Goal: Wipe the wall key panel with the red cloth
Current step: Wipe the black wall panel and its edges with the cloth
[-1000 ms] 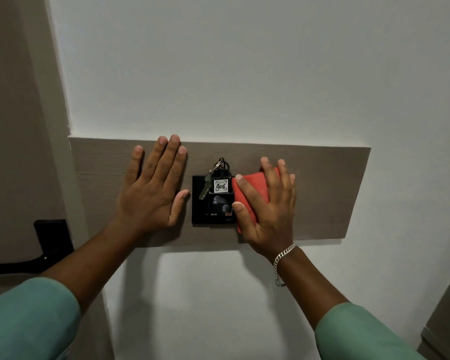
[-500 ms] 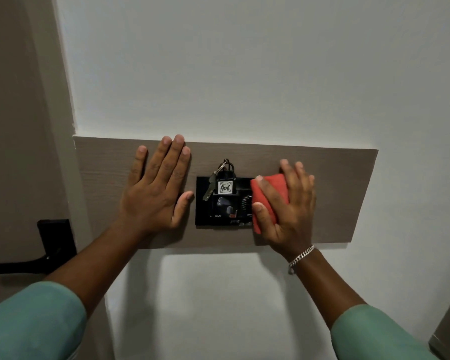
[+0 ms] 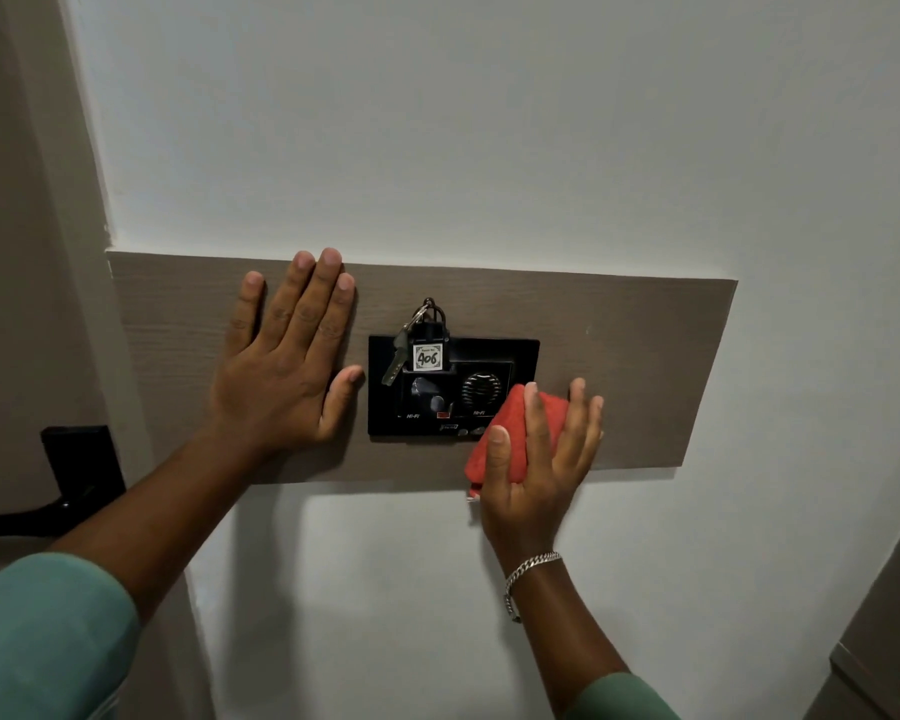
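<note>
A black key panel [image 3: 494, 356] is set in a brown wooden board [image 3: 635, 356] on the white wall. A key tag marked 406 [image 3: 428, 357] with a key hangs from its upper left. My right hand [image 3: 536, 459] presses a folded red cloth [image 3: 507, 413] against the panel's lower right corner, covering that corner and the board's lower edge. My left hand [image 3: 287, 371] lies flat on the board just left of the panel, fingers spread, holding nothing.
A black door handle [image 3: 58, 485] sticks out at the left, beside a beige door frame [image 3: 32, 252]. A grey cabinet edge [image 3: 884, 641] shows at the lower right. White wall lies above and below the board.
My right hand has slid the red cloth right and then down, from the panel's middle to its lower right corner, uncovering the round speaker grille. My left hand stays put.
</note>
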A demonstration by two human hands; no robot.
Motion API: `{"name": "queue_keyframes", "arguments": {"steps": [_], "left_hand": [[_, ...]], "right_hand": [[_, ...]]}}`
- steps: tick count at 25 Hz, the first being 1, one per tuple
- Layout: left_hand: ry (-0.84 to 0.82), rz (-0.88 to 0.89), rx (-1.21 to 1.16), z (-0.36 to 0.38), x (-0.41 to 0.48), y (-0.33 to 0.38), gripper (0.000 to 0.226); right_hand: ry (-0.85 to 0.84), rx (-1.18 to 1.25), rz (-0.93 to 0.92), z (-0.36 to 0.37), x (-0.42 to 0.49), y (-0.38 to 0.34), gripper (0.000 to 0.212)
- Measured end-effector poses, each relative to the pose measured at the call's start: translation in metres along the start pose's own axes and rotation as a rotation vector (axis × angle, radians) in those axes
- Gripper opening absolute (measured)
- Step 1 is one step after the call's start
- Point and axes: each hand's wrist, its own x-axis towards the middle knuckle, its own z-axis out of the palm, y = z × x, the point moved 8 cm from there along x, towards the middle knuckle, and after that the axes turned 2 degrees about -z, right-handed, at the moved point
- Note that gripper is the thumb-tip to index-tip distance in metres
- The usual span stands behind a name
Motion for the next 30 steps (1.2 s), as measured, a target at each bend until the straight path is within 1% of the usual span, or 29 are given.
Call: {"name": "queue_keyframes", "arguments": {"steps": [3,6,8,12,13,14,15,19,20,22,24,25,30], "left_hand": [[0.009,-0.006,-0.003,0.0,-0.001,0.0,0.075],[0.014,-0.002,-0.001,0.0,0.0,0.001,0.075],[0.01,-0.003,-0.014,0.002,-0.002,0.0,0.076],[0.003,0.005,0.01,0.005,-0.002,-0.001,0.077],[0.004,0.001,0.01,0.004,-0.001,-0.001,0.077],[0.003,-0.003,0.006,0.003,0.0,0.0,0.076],[-0.003,-0.006,0.005,0.002,0.0,0.001,0.076],[-0.018,0.002,0.016,0.0,0.001,0.0,0.077],[-0.02,0.007,0.019,0.0,0.001,0.001,0.077],[-0.018,0.01,0.02,0.0,0.001,0.002,0.076],[-0.02,0.008,0.008,-0.001,0.001,0.002,0.076],[-0.019,0.008,0.001,-0.001,0.001,0.002,0.076],[-0.036,0.013,-0.013,-0.001,0.001,0.0,0.076]], "right_hand": [[0.051,0.052,0.02,-0.001,0.007,-0.005,0.047],[0.113,0.094,-0.065,0.005,0.034,-0.028,0.042],[0.089,0.027,-0.198,0.011,0.044,-0.044,0.042],[-0.03,-0.142,-0.587,0.011,0.04,-0.045,0.047],[-0.048,-0.162,-0.629,0.01,0.04,-0.04,0.049],[-0.045,-0.169,-0.611,0.009,0.041,-0.035,0.05],[-0.027,-0.163,-0.538,0.008,0.039,-0.03,0.05],[0.09,-0.045,-0.057,0.012,0.013,-0.022,0.053],[0.114,-0.012,0.036,0.015,0.006,-0.022,0.054],[0.16,0.038,0.163,0.021,-0.002,-0.023,0.06],[0.181,0.058,0.206,0.025,-0.013,-0.026,0.064],[0.173,0.056,0.186,0.028,-0.02,-0.03,0.065],[0.046,0.012,-0.018,0.033,-0.038,-0.028,0.059]]}}
